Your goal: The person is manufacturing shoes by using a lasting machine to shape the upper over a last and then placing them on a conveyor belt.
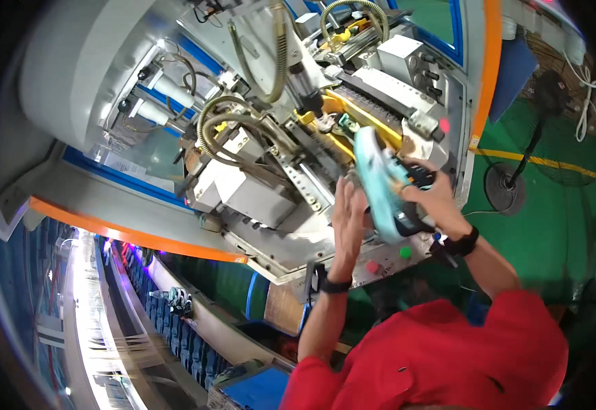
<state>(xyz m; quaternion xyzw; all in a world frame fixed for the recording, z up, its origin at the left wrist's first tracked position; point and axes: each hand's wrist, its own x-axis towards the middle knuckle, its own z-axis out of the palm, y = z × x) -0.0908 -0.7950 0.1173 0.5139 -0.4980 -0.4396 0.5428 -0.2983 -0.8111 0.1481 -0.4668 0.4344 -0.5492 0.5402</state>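
A sneaker (374,181) with a thick light-blue sole and a dark upper hangs tilted in front of the machine's yellow-sided fixture (380,131). My right hand (436,203) grips it from the right, fingers against the dark upper; motion blurs it a little. To the left of the sole, my left hand (348,213) is raised with its fingers stretched out; whether it touches the shoe I cannot tell. Inside the fixture, behind the sneaker, sits a partly hidden piece with white and green on it.
Metal blocks (246,191) and curved hoses flank the fixture. Red and green buttons (405,253) line the machine's front edge. A conveyor (195,307) runs at the lower left. A standing fan (506,186) is on the green floor at the right.
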